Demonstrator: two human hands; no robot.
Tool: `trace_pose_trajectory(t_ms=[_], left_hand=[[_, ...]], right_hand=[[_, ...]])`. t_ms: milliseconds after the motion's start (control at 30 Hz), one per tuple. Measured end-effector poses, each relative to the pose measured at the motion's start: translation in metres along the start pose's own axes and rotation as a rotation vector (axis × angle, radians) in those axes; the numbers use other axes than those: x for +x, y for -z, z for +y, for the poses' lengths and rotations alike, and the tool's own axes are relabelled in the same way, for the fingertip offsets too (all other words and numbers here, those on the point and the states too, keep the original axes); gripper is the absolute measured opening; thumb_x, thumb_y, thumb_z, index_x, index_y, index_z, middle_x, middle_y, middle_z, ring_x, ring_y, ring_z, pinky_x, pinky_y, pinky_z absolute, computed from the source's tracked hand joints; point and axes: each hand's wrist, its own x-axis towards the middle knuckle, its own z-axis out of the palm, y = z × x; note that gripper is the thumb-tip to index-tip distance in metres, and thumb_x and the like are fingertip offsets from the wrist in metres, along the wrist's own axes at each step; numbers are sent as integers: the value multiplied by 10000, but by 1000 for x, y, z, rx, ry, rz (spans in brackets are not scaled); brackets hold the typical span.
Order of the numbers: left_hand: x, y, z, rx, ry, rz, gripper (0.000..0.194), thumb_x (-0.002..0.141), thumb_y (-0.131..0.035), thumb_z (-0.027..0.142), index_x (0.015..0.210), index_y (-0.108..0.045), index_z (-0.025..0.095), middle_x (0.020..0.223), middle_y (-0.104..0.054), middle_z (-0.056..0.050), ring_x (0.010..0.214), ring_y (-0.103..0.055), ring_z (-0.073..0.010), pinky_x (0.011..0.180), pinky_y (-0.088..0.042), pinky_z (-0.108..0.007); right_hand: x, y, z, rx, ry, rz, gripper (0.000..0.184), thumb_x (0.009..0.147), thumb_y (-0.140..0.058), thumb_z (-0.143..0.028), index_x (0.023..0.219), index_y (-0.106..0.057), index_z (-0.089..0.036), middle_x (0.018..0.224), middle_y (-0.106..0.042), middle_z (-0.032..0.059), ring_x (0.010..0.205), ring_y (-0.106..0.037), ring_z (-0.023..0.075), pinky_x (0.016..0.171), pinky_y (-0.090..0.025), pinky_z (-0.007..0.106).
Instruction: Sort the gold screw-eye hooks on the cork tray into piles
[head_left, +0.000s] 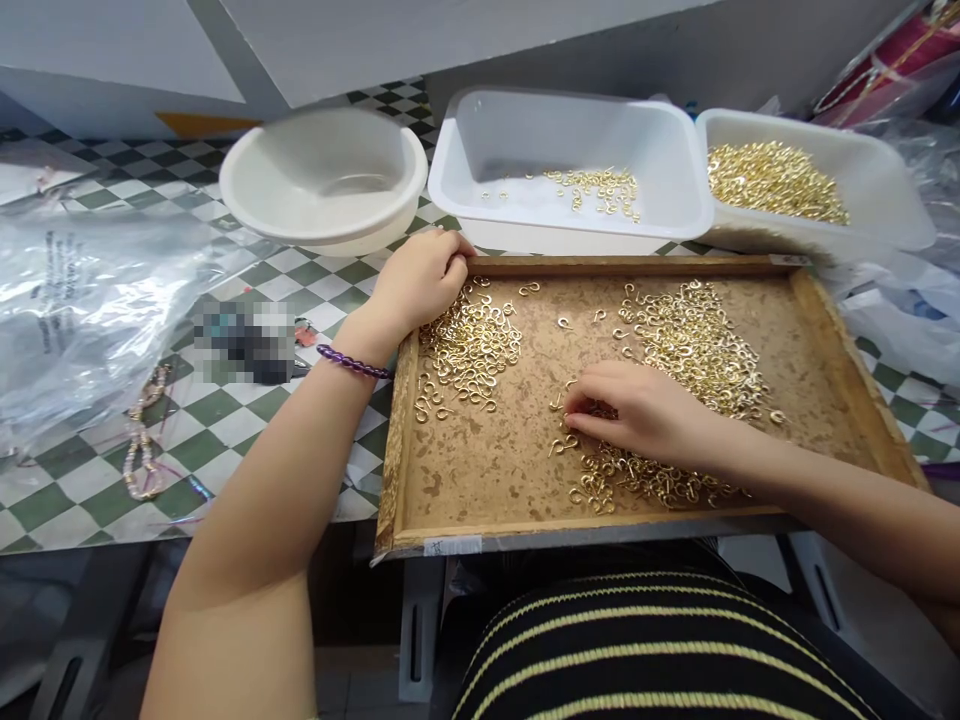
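The curled right hand (637,410) touches small gold metal hooks (690,340), any pinch unclear, on the brown cork-lined wooden tray (600,265), whose far rim the half-closed left hand (416,285) rests on.

Purple beaded bracelet (352,362) around left wrist. Black knit top (645,645), thin pale-yellow horizontal stripes across front. Left hand (416,285) and right hand (637,410) bare, forearms (285,470) bare too.

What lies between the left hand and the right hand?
In the head view, gold hooks and bare cork on the wooden tray lie between the left hand and the right hand.
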Motion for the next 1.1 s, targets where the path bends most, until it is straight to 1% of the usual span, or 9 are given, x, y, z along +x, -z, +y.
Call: trace_pose_trajectory(t_ms=[67,233,467,667,767,900,1000,1100], left_hand=[[0,0,0,-1,1,0,374,944,-370,243,1151,-681,217,1241,-688,-98,1231,-607,-254,1208,-511,-403],[-1,2,1,4,1,-14,386,944,-365,242,1160,-684,216,1246,-686,-106,1232,-609,-265,1202,-512,-425],[0,1,2,12,5,-9,395,942,-364,221,1178,-678,181,1242,-677,-114,1243,-602,-275,1206,-507,-446],[2,-2,-2,24,-22,18,377,939,-377,222,1149,-690,208,1207,-695,-106,1202,-618,-261,1166,-534,-429],[2,-4,-5,26,-29,31,376,939,-381,223,1146,-695,208,1192,-699,-102,1180,-626,-250,1155,-543,-418],[3,-6,-7,30,-53,48,383,938,-381,223,1152,-698,192,1179,-705,-101,1167,-631,-241,1142,-553,-407],[3,-5,-5,35,-38,42,389,937,-379,219,1157,-698,186,1187,-705,-109,1171,-632,-248,1142,-554,-416],[2,-2,-1,41,-21,16,402,935,-374,210,1176,-694,175,1216,-698,-120,1201,-625,-259,1160,-540,-430]], right_hand=[[-1,-2,0,-72,-1,23,213,988,-573,-319,969,-710,-157,911,-682,59,866,-587,138,742,-400,269],[-4,1,3,-118,-23,61,236,965,-627,-317,1134,-720,-181,875,-668,25,789,-577,118,704,-393,241],[-6,0,2,-290,49,135,187,991,-614,-330,1056,-714,-187,892,-669,17,806,-577,124,662,-366,224],[-6,2,-3,-331,68,83,195,1018,-562,-303,934,-679,-171,906,-648,25,821,-563,135,650,-341,233],[-7,4,-4,-333,74,67,186,1021,-561,-296,951,-676,-169,925,-649,27,836,-566,138,662,-341,237],[-8,7,-5,-356,33,92,154,993,-624,-311,975,-691,-173,941,-663,21,855,-575,143,651,-327,231],[-8,7,-7,-424,-17,103,194,971,-667,-361,941,-698,-172,912,-664,26,838,-566,154,635,-294,231],[-8,4,-10,-477,-29,95,212,982,-646,-369,927,-701,-172,896,-663,27,816,-559,158,617,-263,234]])
